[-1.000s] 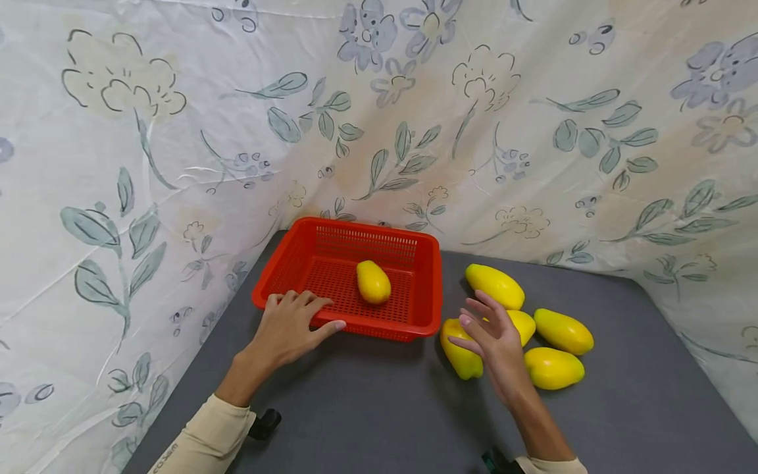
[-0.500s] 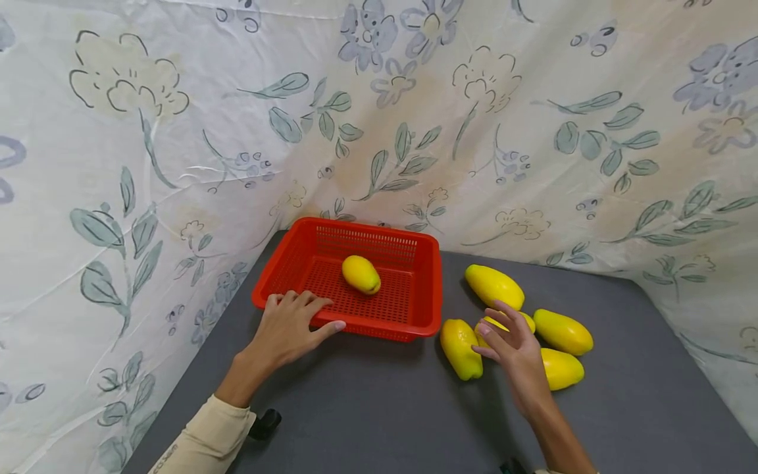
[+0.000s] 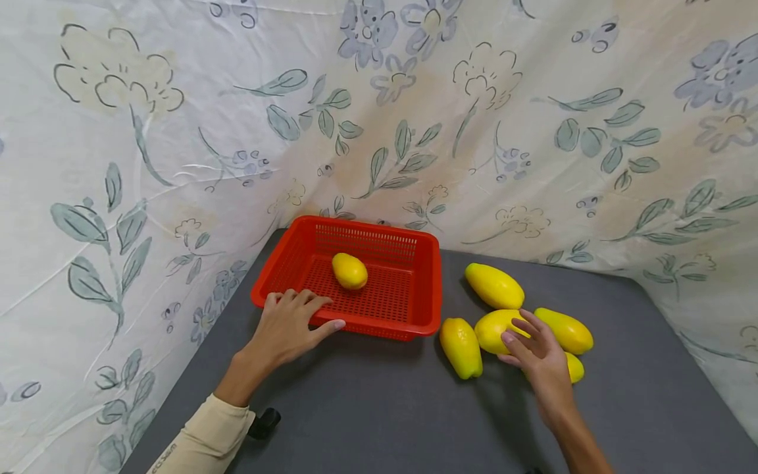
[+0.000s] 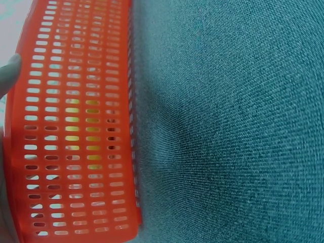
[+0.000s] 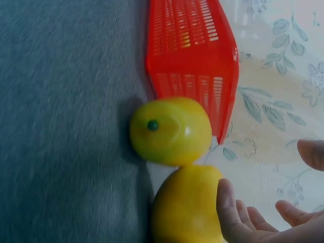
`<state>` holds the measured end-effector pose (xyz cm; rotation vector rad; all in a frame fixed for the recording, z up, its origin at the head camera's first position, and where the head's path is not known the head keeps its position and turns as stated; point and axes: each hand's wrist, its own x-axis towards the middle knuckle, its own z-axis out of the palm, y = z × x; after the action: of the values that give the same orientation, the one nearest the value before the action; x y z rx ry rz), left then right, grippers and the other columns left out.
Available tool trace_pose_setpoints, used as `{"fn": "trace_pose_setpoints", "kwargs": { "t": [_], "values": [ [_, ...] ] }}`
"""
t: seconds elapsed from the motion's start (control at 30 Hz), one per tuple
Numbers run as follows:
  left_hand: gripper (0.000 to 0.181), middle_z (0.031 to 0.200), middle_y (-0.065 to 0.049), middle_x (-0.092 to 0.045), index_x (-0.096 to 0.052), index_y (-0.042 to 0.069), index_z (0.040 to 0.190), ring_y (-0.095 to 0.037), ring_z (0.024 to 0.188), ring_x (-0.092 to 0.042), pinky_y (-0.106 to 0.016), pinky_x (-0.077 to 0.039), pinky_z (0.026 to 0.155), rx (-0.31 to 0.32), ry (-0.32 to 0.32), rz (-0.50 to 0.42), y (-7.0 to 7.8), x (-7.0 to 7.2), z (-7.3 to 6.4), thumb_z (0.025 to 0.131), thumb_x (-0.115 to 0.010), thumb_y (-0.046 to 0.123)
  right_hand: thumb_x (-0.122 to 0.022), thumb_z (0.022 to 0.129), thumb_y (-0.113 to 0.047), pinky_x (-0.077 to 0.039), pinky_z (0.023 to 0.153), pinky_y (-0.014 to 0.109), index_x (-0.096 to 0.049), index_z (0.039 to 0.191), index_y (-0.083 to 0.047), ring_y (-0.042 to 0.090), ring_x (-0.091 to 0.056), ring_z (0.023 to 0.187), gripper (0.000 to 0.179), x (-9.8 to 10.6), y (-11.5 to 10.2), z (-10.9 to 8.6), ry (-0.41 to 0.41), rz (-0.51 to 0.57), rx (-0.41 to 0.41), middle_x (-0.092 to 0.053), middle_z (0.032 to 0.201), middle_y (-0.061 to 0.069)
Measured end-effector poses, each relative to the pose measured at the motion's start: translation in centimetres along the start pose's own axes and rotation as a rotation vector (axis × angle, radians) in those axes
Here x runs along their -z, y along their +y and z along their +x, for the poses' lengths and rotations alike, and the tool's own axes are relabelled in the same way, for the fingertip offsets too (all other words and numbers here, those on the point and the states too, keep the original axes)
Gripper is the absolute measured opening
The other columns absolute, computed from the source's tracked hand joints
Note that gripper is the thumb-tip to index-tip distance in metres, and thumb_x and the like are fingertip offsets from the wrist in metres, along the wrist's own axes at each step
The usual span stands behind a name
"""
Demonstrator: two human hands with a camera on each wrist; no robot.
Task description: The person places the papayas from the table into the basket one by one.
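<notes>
My left hand [image 3: 293, 332] holds the near left rim of a red plastic basket [image 3: 387, 326], its fingers over the edge and the thumb stretched along the outside. Inside the basket lies one yellow mango [image 3: 349, 271]. My right hand [image 3: 541, 368] hovers over the loose mangoes, fingers spread and slightly bent, nothing in its grasp. Nearest its fingertips is a mango [image 3: 494, 331], partly covered by them. Another mango [image 5: 172, 134], tipped with a green spot, sits beside the basket in the right wrist view. One mango [image 3: 574, 368] is mostly hidden behind the right hand.
More mangoes lie right of the basket: one at the back [image 3: 495, 286] and one farther right [image 3: 565, 329]. All rest on a dark grey cloth surface [image 3: 379, 408]. A floral curtain [image 3: 355, 131] hangs behind and along the left side.
The mango in the basket has rolled leftward and back. My right hand has moved right, away from the basket and over the mangoes. My left hand has stayed at the rim.
</notes>
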<state>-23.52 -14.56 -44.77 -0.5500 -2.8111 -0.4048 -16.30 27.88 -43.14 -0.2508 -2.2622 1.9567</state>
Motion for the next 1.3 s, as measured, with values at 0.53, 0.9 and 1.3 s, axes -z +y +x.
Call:
{"fn": "trace_pose_setpoints", "kwargs": {
  "t": [0.53, 0.9, 1.3],
  "values": [
    [0.066, 0.130, -0.011, -0.068, -0.071, 0.018, 0.138, -0.034, 0.112, -0.060, -0.057, -0.038, 0.096, -0.015, 0.009, -0.004, -0.1, 0.2, 0.0, 0.094, -0.064, 0.067, -0.074, 0.101, -0.029, -0.060, 0.077, 0.021, -0.034, 0.164, -0.012, -0.002, -0.059, 0.113, 0.076, 3.5, 0.9, -0.4, 0.139, -0.108, -0.008, -0.047, 0.144, -0.001],
    [0.066, 0.129, -0.011, -0.068, -0.071, 0.017, 0.137, -0.034, 0.111, -0.060, -0.057, -0.038, 0.094, -0.006, 0.011, -0.004, -0.1, 0.0, 0.1, 0.095, -0.062, 0.067, -0.077, 0.099, -0.018, -0.061, 0.072, 0.021, -0.036, 0.163, -0.012, -0.002, -0.059, 0.111, 0.076, 6.2, 1.6, -0.3, 0.186, -0.061, 0.004, -0.049, 0.136, -0.011],
    [0.065, 0.130, -0.012, -0.068, -0.071, 0.017, 0.137, -0.034, 0.112, -0.060, -0.058, -0.038, 0.096, -0.007, 0.012, -0.009, -0.1, 0.0, 0.2, 0.095, -0.063, 0.065, -0.073, 0.101, -0.031, -0.059, 0.070, 0.020, -0.033, 0.166, -0.021, 0.000, -0.051, 0.109, 0.077, 7.7, 1.7, -0.4, 0.325, -0.257, -0.117, -0.040, 0.158, 0.010]
  ]
}}
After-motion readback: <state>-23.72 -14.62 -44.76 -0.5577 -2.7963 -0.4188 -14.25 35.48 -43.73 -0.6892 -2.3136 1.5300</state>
